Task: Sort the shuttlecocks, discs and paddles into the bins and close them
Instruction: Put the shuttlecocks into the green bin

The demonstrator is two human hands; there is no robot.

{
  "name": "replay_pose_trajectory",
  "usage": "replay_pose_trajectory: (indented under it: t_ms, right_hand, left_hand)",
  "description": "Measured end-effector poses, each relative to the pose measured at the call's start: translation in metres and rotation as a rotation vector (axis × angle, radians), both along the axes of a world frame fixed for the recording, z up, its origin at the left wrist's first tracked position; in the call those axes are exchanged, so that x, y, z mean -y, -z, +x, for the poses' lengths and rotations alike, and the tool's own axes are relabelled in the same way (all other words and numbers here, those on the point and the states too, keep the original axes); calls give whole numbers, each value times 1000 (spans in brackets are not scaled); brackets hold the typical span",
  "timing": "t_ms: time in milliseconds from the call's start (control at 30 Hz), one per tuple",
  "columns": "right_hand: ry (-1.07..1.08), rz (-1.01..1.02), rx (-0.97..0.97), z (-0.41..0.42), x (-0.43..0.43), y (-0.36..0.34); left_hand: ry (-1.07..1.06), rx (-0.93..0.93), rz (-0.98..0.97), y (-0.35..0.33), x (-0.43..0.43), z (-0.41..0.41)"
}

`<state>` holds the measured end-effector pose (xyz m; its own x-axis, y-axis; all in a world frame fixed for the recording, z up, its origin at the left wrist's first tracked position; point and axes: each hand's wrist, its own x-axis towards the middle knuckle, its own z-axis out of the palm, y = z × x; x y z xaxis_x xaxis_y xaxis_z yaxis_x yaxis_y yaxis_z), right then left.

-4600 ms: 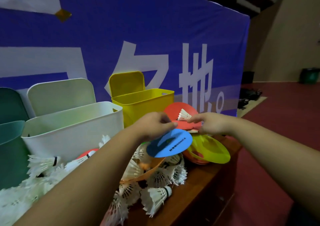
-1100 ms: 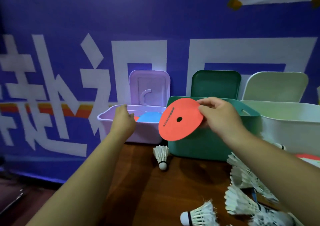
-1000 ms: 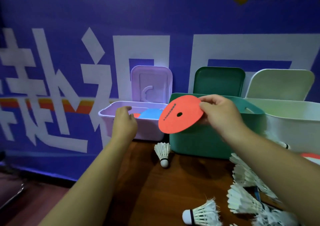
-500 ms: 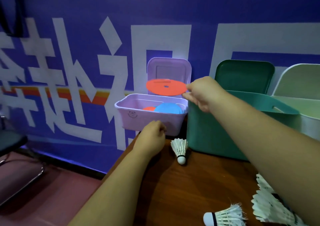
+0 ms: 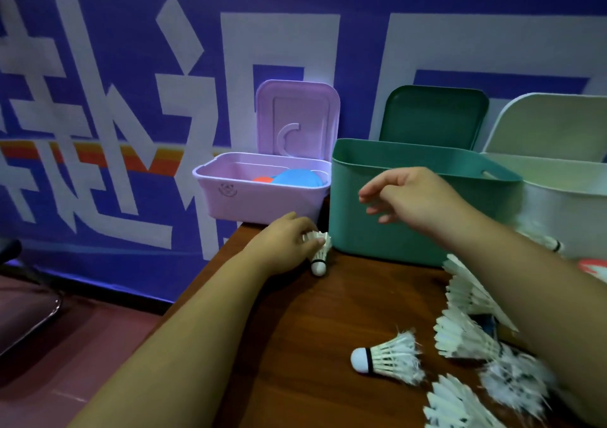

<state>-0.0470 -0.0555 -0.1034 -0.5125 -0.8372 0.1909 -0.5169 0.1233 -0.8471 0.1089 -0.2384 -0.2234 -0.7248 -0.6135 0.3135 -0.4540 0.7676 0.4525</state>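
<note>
A small pink bin [image 5: 226,197] stands open at the table's far left corner, with a blue disc [image 5: 295,176] and a red disc [image 5: 261,179] inside. My left hand [image 5: 282,247] lies on the table in front of it and pinches the feathers of a white shuttlecock [image 5: 319,254]. My right hand [image 5: 410,197] hovers empty, fingers loosely bent, before the open green bin [image 5: 377,233]. Several more shuttlecocks [image 5: 387,357] lie at the lower right.
A white bin [image 5: 565,217] with its lid up stands to the right of the green one. A blue banner hangs close behind all the bins. The wooden table's left edge [image 5: 203,283] drops to a red floor. A red object [image 5: 594,266] shows at the right border.
The red disc left my right hand and now lies in the pink bin. That hand pulled back toward the green bin. My left hand dropped from the pink bin's front onto the shuttlecock.
</note>
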Motion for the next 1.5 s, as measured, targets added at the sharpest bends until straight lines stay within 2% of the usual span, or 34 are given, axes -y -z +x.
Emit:
replay_pose_trajectory:
  t_ms: [167,367,433,533,667,900,1067,1167,1267,1400,1500]
  right_hand:
    - [-147,209,-109,-5,-55,19]
    - [-411,365,-361,5,-113,36]
    - [-467,451,-501,8,-120,41]
    - [-495,522,-692,11,-122,52]
    - [-406,503,-682,11,-120,69]
    - [-278,340,-543,4,-116,82]
    - [-186,59,-453,-1,-115,89]
    - [-66,-155,-433,-6,-114,88]
    - [92,-372,-335,-8,-115,86]
    - [222,-527,-227,-13,-118,83]
    - [250,-600,-81,-15,-120,81]
  left_hand:
    - [-30,-17,3,-5,-8,-1]
    - [-51,-104,35,-8,-25,-4]
    - [-43,-113,14,-9,-30,-5]
    - [-33,-117,-31,-10,-36,-6]
    - [-57,-126,-128,-9,-40,-8]
    - [-35,-124,-328,-9,-55,-14]
    - [-10,-164,-383,-11,-62,-16]
    - [26,-288,-433,-15,-63,-17]
    - [84,-439,-549,-29,-67,-16]
    - [76,-625,-693,-63,-82,-23]
    - [33,-728,-713,-91,-89,-39]
